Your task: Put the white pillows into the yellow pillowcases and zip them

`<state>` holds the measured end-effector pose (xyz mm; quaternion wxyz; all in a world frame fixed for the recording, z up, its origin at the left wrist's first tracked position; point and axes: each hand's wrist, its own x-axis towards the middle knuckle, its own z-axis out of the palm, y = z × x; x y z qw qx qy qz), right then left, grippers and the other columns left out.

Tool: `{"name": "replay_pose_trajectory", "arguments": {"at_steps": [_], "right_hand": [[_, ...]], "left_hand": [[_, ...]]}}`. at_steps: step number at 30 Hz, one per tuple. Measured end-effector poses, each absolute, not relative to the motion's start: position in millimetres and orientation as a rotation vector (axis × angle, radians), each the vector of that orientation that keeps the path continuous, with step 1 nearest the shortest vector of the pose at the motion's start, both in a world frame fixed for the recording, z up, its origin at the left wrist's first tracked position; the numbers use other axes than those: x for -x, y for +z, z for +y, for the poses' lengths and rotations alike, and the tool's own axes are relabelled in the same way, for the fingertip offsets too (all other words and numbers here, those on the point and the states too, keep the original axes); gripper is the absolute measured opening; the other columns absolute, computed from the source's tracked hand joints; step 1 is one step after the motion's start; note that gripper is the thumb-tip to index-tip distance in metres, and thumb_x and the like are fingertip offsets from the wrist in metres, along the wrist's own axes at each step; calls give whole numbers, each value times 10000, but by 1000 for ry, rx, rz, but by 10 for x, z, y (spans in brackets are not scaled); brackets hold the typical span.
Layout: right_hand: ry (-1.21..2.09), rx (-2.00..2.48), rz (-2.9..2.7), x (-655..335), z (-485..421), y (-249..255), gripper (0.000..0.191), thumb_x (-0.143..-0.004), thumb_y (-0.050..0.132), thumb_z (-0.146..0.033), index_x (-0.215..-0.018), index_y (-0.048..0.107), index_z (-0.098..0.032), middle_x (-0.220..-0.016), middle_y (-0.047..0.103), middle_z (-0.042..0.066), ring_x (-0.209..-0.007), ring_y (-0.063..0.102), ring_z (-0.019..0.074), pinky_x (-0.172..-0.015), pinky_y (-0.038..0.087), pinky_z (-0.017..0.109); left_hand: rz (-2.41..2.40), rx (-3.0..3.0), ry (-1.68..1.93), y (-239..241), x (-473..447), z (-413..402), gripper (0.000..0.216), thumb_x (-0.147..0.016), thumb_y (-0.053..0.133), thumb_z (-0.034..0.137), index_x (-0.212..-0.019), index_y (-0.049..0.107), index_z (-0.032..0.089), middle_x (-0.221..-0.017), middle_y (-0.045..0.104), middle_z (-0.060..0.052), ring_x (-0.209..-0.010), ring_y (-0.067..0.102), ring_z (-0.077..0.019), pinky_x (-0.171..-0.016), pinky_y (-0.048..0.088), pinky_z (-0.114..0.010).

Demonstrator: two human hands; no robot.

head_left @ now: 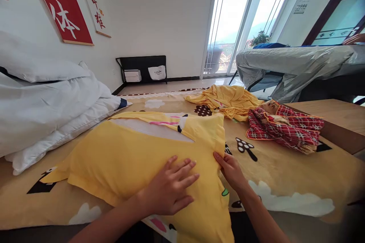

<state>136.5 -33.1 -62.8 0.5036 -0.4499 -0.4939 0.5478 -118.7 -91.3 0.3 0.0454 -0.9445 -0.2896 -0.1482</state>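
Note:
A yellow pillow [125, 155] in a yellow case lies on the bed in front of me, its open end showing white filling. My left hand [171, 188] rests flat on the pillow's near part with fingers spread. My right hand [230, 171] pinches the right edge of the pillowcase, fingers curled on the fabric.
A white duvet and pillow [42, 102] are piled at the left. A crumpled yellow cloth [228, 100] and a red plaid cloth [285, 127] lie further back on the patterned bedsheet [285, 174]. At the far right, another person's hand [355, 39] rests on a grey-covered surface.

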Motion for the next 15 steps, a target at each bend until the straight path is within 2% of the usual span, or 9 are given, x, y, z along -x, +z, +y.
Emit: {"name": "replay_pose_trajectory", "arguments": {"at_steps": [3,6,8,11,13,15], "right_hand": [[1255,1184,-1197,-1435,-311,-775,483,-645,688,-655,-721,654,-180,-741,697,63,-675,631,222,-615,504,328],[1256,1273,-1217,-1482,-230,-781,502,-586,708,-671,-659,628,-180,-642,656,31,-586,585,184,-544,470,297],[1293,1330,-1194,-1496,-169,-727,524,-561,706,-689,-685,638,-185,-666,662,31,-596,589,186,-519,461,288],[1331,1409,-1158,-1467,-82,-645,556,-651,597,-735,-774,664,-197,-738,682,51,-645,614,211,-513,464,300],[1206,1468,-1225,-1413,-33,-628,526,-676,580,-718,-723,656,-200,-734,677,63,-679,618,226,-551,470,311],[977,1479,-1269,-1350,1,-651,456,-616,663,-660,-587,610,-208,-725,665,73,-747,613,238,-630,474,313]], "left_hand": [[-1188,2757,-528,116,1209,-646,411,-966,353,341,-1278,560,170,-1413,500,-119,-1317,439,-236,-1100,334,-416],[-1304,2737,-406,209,1212,-291,425,-971,353,318,-1325,512,146,-1397,512,-127,-1296,455,-244,-1086,341,-410],[-1269,2825,-328,264,1208,-81,412,-980,346,326,-1314,525,163,-1364,544,-105,-1268,475,-233,-1072,352,-391],[-1362,2917,-373,344,1190,185,387,-990,307,292,-1208,614,203,-1218,641,-65,-1121,569,-195,-989,417,-330],[-1409,2960,-382,376,1167,333,367,-971,348,252,-1218,620,237,-1220,642,-46,-1092,584,-181,-969,427,-292],[-1433,2961,-285,371,1140,434,381,-946,405,252,-1285,578,280,-1259,617,-39,-1103,581,-188,-972,424,-292]]}}
